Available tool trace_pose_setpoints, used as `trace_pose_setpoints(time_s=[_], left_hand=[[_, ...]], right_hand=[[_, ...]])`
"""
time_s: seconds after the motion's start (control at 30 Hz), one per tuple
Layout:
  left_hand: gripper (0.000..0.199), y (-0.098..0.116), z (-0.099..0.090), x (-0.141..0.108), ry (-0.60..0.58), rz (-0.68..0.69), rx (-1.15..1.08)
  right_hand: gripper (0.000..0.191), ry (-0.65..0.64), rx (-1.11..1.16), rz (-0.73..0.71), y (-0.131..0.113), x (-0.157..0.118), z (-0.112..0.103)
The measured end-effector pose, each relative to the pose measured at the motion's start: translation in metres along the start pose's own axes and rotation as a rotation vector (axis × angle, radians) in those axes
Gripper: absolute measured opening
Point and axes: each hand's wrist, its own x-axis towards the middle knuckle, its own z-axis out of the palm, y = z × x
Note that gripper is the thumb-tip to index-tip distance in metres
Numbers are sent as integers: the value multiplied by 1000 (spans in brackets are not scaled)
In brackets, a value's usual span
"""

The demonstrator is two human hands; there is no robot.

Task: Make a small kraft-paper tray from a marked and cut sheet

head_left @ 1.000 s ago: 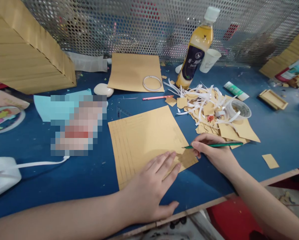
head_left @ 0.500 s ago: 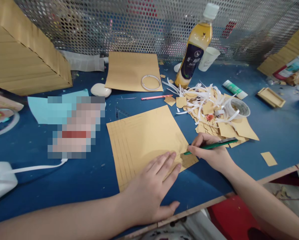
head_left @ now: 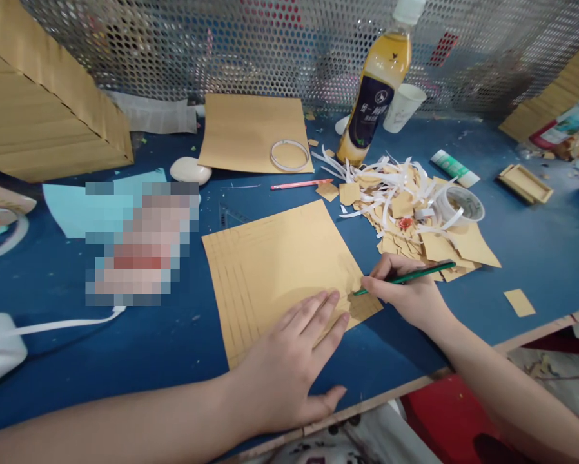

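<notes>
A tan sheet of cardboard [head_left: 280, 258] with ruled dark lines along its left and top edges lies on the blue table. My left hand [head_left: 294, 361] rests flat across its lower right part, fingers stretched out and thumb over the table. A slim green pencil [head_left: 415, 273] is pinched in my right hand [head_left: 405, 290], its tip down on the card just beyond my left fingertips. The patch under that tip looks darker, and its marks are too small to make out. A clear set square [head_left: 229, 217] lies partly under the sheet's top edge.
Paper strips and card scraps [head_left: 400, 206] heap up right of the sheet, with a tape roll [head_left: 473, 205] on them. Behind stand a drink bottle [head_left: 374, 96] and a paper cup [head_left: 403, 108]. A pink pencil [head_left: 302, 185] lies above the sheet; a blurred-out object [head_left: 144, 245] with a cable is left.
The green pencil has tilted slightly in my right hand, its tip staying near the same spot. My left hand stays put; the whole view has shifted a little.
</notes>
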Motion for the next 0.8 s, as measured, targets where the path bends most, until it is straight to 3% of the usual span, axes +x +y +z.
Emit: trace_pose_setpoints(time_s=[0.8], left_hand=[[74,-1,2,-2,21,-11,-30]], right_hand=[[27,63,-45,40,-7,2,-4]])
